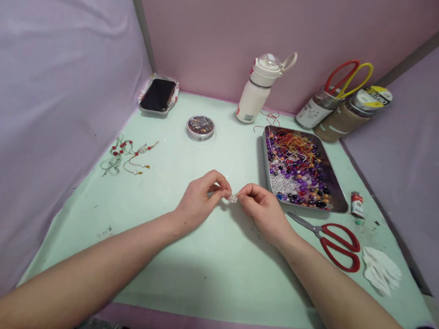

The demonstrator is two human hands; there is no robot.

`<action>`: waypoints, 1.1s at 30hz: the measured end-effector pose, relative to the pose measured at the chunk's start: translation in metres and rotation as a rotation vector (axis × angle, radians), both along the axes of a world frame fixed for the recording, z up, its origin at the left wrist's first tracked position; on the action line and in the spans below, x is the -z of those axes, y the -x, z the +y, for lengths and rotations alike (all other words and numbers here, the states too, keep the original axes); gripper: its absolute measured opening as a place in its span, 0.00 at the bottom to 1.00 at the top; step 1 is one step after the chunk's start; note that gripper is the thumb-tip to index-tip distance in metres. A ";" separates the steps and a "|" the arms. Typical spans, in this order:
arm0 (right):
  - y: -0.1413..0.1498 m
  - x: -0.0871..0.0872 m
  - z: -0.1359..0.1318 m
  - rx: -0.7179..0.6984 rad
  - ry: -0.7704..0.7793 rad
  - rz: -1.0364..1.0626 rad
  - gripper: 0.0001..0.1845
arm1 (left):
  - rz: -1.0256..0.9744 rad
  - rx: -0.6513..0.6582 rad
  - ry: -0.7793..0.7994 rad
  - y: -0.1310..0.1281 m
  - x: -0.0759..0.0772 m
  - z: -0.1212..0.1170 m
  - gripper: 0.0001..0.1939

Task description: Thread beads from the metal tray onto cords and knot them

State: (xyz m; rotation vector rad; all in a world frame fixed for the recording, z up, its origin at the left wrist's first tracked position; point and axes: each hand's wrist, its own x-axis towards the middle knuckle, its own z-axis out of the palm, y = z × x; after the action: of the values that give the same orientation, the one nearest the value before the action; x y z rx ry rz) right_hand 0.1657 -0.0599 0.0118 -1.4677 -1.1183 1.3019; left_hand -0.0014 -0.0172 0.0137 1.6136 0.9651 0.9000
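Held just left of the bead tray (334,181), near its front-left corner and apart from it: a small, pale bead cluster (233,198). Pinched from the left between thumb and fingertips of the left hand (200,197), and from the right likewise by the right hand (263,208); whether on beads or on fine thread, cannot tell. Probably very light, with hard, slick beads on a yielding strand; best taken gently by the outer edges, without tugging. Seemingly longest from hand to hand, so pointing crosswise, roughly toward the tray's front-left corner; too small to tell one end from the other. Farther out, lying just in front of the tray, red-handled scissors (317,230); beside its front-right corner, a lighter (357,205); behind its left side, a white bottle (254,99); well to its left, a round case (200,126) and, beyond, beaded cords (141,150).
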 end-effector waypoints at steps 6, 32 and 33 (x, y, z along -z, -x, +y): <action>-0.004 -0.001 -0.001 -0.013 -0.183 0.089 0.05 | 0.096 -0.087 -0.137 0.004 -0.003 0.006 0.09; 0.002 0.000 0.009 0.029 0.116 0.884 0.08 | -0.049 0.359 0.133 0.011 -0.005 0.019 0.09; 0.001 -0.002 0.010 0.028 0.121 0.918 0.08 | -0.049 0.353 0.156 0.011 -0.004 0.019 0.09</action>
State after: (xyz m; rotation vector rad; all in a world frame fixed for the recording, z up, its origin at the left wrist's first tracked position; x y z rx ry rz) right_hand 0.1645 -0.0500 0.0139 -0.7702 -0.4092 1.7653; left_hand -0.0127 0.0021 0.0177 1.5581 0.6702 0.6033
